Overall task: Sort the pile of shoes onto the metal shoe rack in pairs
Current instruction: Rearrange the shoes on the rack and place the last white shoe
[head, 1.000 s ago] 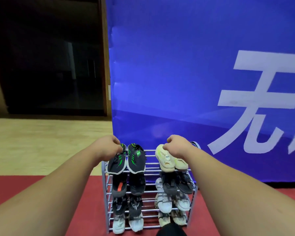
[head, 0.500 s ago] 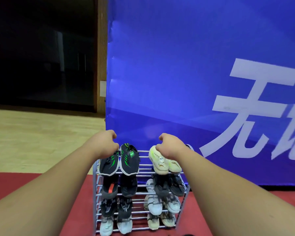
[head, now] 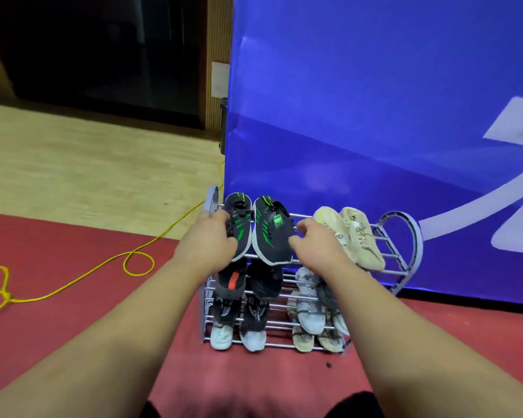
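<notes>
The metal shoe rack [head: 388, 255] stands on the red mat against a blue banner. On its top shelf a black pair with green stripes lies on the left, made up of a left shoe [head: 242, 211] and a right shoe [head: 269, 236]. A cream pair [head: 360, 239] lies on the right. My left hand [head: 207, 244] curls over the left black shoe's outer side. My right hand [head: 313, 241] pinches the right black shoe's outer edge, just left of the cream pair. Lower shelves hold black slippers [head: 234, 282], grey-white sneakers [head: 310, 310], white shoes [head: 221, 336] and tan sandals [head: 302, 340].
The blue banner [head: 375, 116] rises directly behind the rack. A yellow cable [head: 133, 260] loops across the red mat [head: 73, 282] to the left. Wooden floor [head: 88, 164] and a dark doorway lie beyond. A small dark speck [head: 328, 364] sits in front of the rack.
My right hand let go of the cream pair and moved left onto the right black shoe. My left hand stayed on the left black shoe. The view came closer and tilted down.
</notes>
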### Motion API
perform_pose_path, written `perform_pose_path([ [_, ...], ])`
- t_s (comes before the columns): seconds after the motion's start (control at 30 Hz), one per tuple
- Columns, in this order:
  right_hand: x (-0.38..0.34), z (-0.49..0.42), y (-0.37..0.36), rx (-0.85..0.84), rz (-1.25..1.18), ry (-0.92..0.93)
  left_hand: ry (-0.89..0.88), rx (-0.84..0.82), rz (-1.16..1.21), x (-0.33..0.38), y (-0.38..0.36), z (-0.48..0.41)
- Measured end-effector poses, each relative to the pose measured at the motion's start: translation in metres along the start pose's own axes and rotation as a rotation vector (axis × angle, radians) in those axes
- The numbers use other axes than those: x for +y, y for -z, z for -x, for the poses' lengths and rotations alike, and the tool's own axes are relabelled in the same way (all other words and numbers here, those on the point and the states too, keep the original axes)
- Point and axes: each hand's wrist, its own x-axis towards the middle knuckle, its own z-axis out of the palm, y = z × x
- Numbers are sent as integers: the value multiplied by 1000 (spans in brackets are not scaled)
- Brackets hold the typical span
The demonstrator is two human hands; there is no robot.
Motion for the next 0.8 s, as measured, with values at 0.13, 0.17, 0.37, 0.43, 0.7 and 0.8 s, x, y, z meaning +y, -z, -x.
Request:
perform_pose_path([
  [0.13, 37, -24, -53, 1, -342, -165, 76, 17, 126, -19, -41, -8],
  [0.17, 45, -27, -65, 11, -464, -203, 84, 40, 155, -22, -49, -10],
  [0.37, 77, -32, -95, -21, -901, -472, 119, 208, 355, -35, -84, -17],
  [0.43, 78, -40, -96, -59, -918, -514, 153, 225, 461, -32, -88, -22],
  [0.7, 79, -47, -107, -216, -986, -548, 162, 108, 582, 0, -123, -45],
  [0.8, 76, -49, -112, -279, -1029, -535, 184, 108, 594, 7, -129, -50],
])
